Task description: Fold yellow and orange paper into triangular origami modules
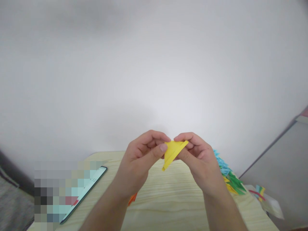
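A small folded yellow paper triangle (172, 153) is held up above the light wooden table (168, 199), between both hands. My left hand (141, 157) pinches its left edge with thumb and fingers closed. My right hand (197, 157) grips its right side, fingers curled over the top corner. The paper's lower point hangs free toward the table.
A phone (89, 189) lies on the table's left part, beside a blurred patch. A pile of folded blue, green and yellow paper pieces (228, 176) sits at the right edge. An orange piece (132, 199) peeks out under my left forearm. A white wall stands behind.
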Action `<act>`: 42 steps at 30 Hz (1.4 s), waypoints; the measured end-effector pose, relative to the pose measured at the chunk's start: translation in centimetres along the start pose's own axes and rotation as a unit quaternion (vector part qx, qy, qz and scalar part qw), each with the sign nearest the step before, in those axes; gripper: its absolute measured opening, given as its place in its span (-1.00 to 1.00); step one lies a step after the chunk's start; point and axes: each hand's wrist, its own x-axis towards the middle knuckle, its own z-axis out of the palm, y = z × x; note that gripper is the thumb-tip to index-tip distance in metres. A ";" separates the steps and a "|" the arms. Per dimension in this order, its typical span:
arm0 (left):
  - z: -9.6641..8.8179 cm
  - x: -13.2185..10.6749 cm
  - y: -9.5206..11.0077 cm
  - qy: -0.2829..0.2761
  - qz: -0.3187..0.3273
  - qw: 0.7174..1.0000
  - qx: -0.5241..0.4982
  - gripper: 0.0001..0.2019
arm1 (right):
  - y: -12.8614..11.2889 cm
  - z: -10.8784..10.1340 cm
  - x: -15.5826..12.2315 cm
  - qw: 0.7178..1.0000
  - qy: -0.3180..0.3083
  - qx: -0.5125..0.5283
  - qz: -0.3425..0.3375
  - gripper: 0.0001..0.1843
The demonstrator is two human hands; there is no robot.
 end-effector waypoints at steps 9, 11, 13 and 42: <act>0.1 0.4 -0.2 0.014 0.048 0.999 -0.005 -0.91 | 0.7 -0.1 0.0 0.998 -0.018 0.051 -0.022 -0.84; 0.2 0.3 0.0 0.008 0.063 0.998 0.010 -0.91 | 0.5 0.1 -0.1 0.999 -0.001 0.032 -0.022 -0.84; 0.3 0.2 0.2 0.008 0.078 0.996 0.032 -0.91 | 0.3 0.2 -0.2 1.000 0.014 0.004 -0.020 -0.86; 0.1 0.1 0.0 0.023 0.104 0.988 0.114 -0.93 | 1.0 0.4 0.1 0.963 0.031 -0.187 -0.191 -0.85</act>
